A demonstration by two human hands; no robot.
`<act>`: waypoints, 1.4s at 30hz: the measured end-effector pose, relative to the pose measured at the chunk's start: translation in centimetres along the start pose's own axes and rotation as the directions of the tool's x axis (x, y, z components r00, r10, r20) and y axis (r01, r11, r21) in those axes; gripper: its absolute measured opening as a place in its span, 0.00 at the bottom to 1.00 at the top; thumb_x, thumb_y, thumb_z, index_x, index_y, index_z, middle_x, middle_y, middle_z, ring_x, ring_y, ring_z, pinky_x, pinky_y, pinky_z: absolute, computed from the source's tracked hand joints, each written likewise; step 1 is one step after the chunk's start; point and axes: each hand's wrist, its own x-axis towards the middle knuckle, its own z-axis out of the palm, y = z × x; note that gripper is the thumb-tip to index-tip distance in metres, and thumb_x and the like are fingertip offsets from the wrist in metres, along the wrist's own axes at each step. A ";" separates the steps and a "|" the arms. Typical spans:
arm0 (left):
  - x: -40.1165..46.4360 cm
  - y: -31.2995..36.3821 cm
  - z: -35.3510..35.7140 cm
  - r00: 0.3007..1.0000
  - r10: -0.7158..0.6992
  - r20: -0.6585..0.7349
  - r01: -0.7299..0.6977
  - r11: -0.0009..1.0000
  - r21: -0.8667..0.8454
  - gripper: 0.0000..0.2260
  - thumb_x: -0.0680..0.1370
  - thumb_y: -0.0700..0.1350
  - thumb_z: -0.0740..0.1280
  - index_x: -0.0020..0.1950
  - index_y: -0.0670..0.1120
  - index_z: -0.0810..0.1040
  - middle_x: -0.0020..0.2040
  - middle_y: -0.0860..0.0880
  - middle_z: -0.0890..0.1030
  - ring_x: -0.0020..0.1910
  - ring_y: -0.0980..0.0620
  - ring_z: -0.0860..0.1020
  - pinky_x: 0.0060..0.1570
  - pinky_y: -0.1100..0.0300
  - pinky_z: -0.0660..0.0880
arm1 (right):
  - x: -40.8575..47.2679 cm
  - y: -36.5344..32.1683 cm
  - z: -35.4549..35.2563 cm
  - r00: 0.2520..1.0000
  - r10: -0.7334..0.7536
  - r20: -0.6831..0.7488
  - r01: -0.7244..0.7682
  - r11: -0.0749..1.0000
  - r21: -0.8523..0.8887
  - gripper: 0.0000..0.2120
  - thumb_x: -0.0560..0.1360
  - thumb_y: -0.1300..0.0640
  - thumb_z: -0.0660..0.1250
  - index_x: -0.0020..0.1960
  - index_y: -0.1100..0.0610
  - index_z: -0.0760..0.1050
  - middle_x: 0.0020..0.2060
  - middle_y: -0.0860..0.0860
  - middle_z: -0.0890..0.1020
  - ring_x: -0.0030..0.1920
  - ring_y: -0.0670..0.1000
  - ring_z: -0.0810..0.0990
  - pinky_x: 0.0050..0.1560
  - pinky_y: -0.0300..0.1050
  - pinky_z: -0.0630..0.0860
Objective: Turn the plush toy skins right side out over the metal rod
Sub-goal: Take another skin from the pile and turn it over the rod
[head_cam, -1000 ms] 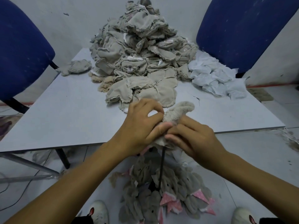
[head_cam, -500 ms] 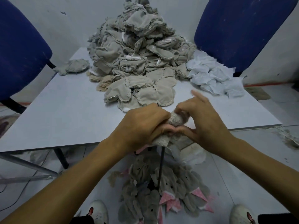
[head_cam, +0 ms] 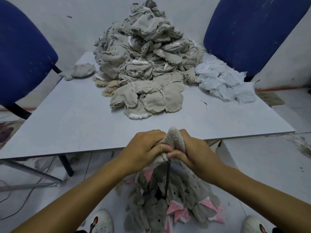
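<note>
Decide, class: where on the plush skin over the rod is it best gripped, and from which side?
Grip the plush skin low at its bunched hem, one hand per side, as the left hand and right hand do. Its fuzzy tip caps the metal rod, so downward pull likely works best.

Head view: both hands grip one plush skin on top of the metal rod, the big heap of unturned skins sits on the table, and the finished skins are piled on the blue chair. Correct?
Not quite. The head view shows the finished skins piled on the floor around the base of the metal rod, not on a blue chair. Both the left hand and right hand do grip the plush skin, and the heap sits on the table.

Right hand (head_cam: 195, 152) now clenched round skin (head_cam: 174, 138)
</note>
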 end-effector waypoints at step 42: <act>1.7 0.4 -2.7 0.975 -0.086 0.204 0.097 0.994 -0.047 0.14 0.70 0.58 0.75 0.41 0.49 0.77 0.37 0.53 0.77 0.38 0.54 0.74 0.38 0.55 0.69 | 0.9 -1.6 -2.5 0.975 0.165 -0.149 -0.093 0.911 0.403 0.21 0.66 0.47 0.79 0.56 0.44 0.75 0.42 0.46 0.83 0.43 0.48 0.82 0.45 0.44 0.78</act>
